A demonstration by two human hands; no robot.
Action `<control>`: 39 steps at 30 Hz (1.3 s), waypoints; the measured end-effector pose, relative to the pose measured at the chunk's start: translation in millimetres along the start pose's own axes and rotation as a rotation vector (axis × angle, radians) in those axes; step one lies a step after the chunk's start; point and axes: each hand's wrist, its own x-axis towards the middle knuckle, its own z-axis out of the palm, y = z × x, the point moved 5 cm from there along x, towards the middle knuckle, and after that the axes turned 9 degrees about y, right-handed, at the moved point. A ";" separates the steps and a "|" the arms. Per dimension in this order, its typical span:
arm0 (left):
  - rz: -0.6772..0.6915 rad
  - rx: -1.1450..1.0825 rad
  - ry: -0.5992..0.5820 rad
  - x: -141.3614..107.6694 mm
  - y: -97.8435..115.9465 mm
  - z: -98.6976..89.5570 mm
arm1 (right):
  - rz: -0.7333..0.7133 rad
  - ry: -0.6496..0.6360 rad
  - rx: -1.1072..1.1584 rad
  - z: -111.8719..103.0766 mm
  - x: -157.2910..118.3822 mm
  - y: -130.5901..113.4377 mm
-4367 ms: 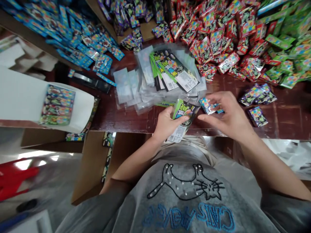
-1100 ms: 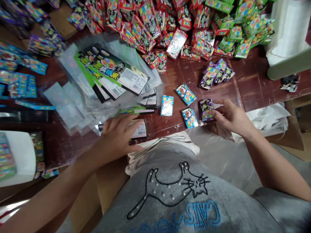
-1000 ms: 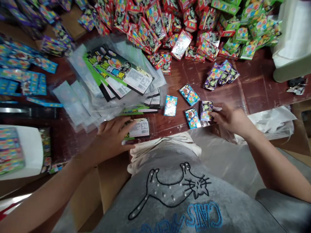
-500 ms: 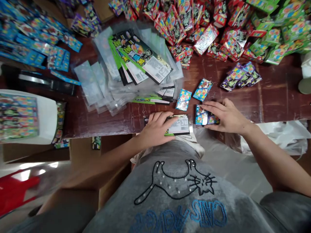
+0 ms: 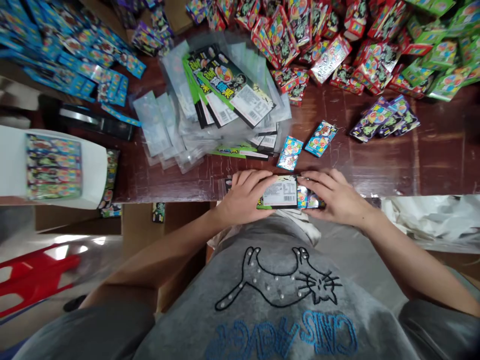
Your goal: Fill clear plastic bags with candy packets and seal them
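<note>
My left hand (image 5: 247, 197) lies over a printed plastic pouch (image 5: 281, 192) at the table's front edge, thumb and fingers closed on it. The pouch is black and green with a white label. At its right end my right hand (image 5: 335, 195) grips small candy boxes (image 5: 303, 196), blue and purple, which meet the pouch's end. Part of the boxes is hidden under the fingers, so how far they sit inside I cannot tell. Just beyond the hands lie a blue candy box (image 5: 290, 153) and a second blue box (image 5: 321, 138).
A pile of flat printed pouches (image 5: 240, 92) covers the middle of the table. Purple boxes (image 5: 386, 117) lie at right, before heaps of red boxes (image 5: 378, 60) and green boxes (image 5: 446, 70). Blue boxes (image 5: 93, 65) fill the back left. A white tray (image 5: 93, 172) holds packed pouches.
My right hand has moved left with the small boxes, up against the pouch's end. My left hand stays on the pouch. The view has shifted slightly.
</note>
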 end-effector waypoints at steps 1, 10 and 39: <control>-0.008 0.001 -0.009 -0.6 -1.7 0.3 | -0.010 0.006 0.019 1.5 3.0 0.3; -0.151 0.005 -0.104 -9.9 -24.4 3.1 | -0.002 -0.028 0.143 8.4 15.4 22.2; -0.116 0.372 0.071 255.5 -68.8 -9.6 | 0.780 0.158 -0.960 -168.3 39.5 213.5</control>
